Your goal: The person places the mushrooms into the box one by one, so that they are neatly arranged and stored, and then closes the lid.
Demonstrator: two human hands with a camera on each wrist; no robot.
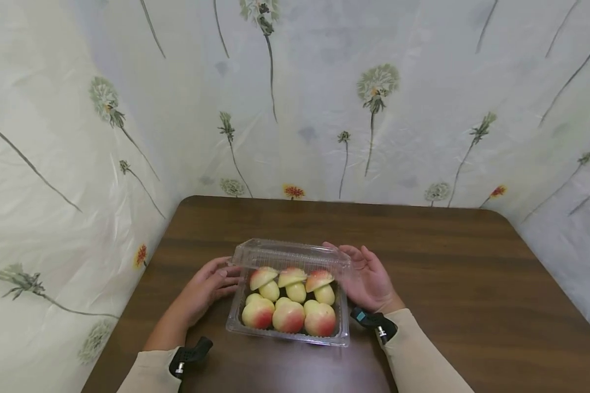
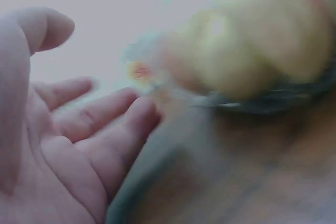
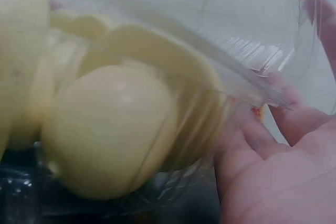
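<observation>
A clear plastic clamshell box lies on the table, its hinged lid tipped up at the far side. Inside sit two rows of pale yellow, red-blushed pieces; the far ones, such as this mushroom-shaped piece, have a cap and stem, while the near ones show rounded tops. My left hand is at the box's left side, fingers loosely extended and holding nothing. On the right, my right hand lies palm up against the box and lid edge, fingers loosely bent and partly behind clear plastic.
The brown wooden table extends well to the right of the box and has rounded far corners. A pale sheet printed with dandelions hangs behind it and along the left side. Each wrist wears a black strap mount.
</observation>
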